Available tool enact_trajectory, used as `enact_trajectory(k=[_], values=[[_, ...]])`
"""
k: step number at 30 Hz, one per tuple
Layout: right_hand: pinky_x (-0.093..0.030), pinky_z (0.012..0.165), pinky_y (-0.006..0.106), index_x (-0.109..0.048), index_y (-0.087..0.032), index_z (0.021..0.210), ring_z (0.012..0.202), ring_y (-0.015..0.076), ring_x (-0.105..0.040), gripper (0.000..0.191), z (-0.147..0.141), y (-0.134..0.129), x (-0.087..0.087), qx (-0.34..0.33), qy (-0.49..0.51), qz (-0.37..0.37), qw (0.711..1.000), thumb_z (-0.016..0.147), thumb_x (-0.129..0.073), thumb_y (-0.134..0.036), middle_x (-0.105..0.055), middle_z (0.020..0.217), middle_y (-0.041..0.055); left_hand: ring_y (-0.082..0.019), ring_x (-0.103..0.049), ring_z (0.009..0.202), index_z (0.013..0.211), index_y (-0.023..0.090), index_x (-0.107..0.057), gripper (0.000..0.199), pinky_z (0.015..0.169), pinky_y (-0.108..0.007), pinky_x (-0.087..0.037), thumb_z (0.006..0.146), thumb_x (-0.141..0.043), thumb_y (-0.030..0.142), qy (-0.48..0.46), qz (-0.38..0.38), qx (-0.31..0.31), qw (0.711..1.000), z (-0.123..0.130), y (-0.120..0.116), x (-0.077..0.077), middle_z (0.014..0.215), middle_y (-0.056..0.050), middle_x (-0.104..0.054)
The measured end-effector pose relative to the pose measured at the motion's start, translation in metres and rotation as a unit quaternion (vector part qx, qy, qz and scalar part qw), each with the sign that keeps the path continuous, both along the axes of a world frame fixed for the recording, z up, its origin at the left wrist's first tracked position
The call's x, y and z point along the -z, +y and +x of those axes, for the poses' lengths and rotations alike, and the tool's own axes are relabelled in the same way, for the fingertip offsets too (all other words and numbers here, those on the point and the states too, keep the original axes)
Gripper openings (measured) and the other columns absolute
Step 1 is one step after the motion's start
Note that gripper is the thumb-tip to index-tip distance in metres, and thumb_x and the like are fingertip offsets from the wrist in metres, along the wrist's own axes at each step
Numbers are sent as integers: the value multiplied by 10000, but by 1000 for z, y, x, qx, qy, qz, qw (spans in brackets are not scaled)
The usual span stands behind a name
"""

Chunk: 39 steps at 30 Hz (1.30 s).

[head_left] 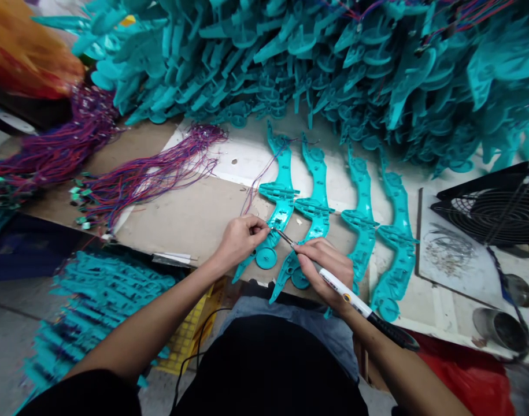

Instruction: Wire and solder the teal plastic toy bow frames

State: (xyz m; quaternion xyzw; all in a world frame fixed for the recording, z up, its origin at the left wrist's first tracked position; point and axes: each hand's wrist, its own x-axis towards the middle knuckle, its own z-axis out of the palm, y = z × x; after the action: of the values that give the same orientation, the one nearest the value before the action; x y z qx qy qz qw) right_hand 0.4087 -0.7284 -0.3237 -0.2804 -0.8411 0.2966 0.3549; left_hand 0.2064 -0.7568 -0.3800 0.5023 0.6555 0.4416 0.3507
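My right hand (327, 267) is closed around a soldering iron (340, 289) with a white and black handle. Its metal tip points left and meets my left fingertips over the leftmost teal plastic part (284, 167). My left hand (245, 236) is pinched at that part's lower half; what lies between the fingers is too small to make out. Thin red and blue wires (264, 173) run along the part's left side. Three similar teal parts lie in a row to the right, among them one beside it (318, 179) and the farthest (396, 231).
A large heap of teal parts (255, 63) fills the back. Bundles of purple-red wires (160, 173) lie left. At right stand a black fan (498, 202), a board (450, 248) and a metal cup (498, 328). More teal parts (99, 306) are stacked below the table's left edge.
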Motion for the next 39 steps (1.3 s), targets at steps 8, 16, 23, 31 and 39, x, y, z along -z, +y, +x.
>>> enact_trajectory(k=[8, 16, 23, 31, 39], values=[[-535, 731, 345, -682, -210, 964, 762, 171, -627, 171, -1, 1, 7, -17, 3, 29, 999, 856, -583, -123, -668, 773, 49, -119, -548, 611, 713, 159, -690, 119, 580, -227, -405, 768, -621, 239, 2, -2, 2, 1000, -1, 1, 1, 665, -9, -647], [-531, 722, 344, -680, -191, 974, 772, 174, -619, 199, 1, 1, 4, -26, 1, 29, 999, 834, -596, -77, -660, 776, 58, -116, -540, 608, 707, 156, -687, 120, 584, -229, -399, 770, -623, 236, 5, 4, 3, 1000, -1, 1, 2, 655, -5, -629], [-529, 725, 344, -683, -208, 974, 760, 174, -618, 203, 2, 1, 0, -10, 10, 17, 1000, 839, -594, -85, -660, 784, 53, -113, -531, 598, 699, 156, -684, 122, 574, -227, -396, 761, -620, 238, 0, -3, 1, 1000, 0, 1, 1, 649, -3, -629], [-519, 720, 333, -683, -200, 990, 762, 167, -611, 200, 6, 2, 0, -7, 21, 16, 1000, 846, -598, -90, -657, 788, 49, -111, -541, 601, 700, 152, -687, 124, 577, -222, -398, 749, -610, 236, -2, -7, -10, 1000, 1, 0, 0, 649, 2, -638], [-529, 736, 308, -698, -202, 1005, 807, 169, -654, 178, 20, 9, -12, 30, -4, 30, 999, 869, -606, -133, -694, 852, 54, -122, -558, 622, 707, 166, -673, 107, 609, -238, -436, 772, -599, 209, 34, 15, 0, 999, 3, 0, 1, 669, -2, -619]])
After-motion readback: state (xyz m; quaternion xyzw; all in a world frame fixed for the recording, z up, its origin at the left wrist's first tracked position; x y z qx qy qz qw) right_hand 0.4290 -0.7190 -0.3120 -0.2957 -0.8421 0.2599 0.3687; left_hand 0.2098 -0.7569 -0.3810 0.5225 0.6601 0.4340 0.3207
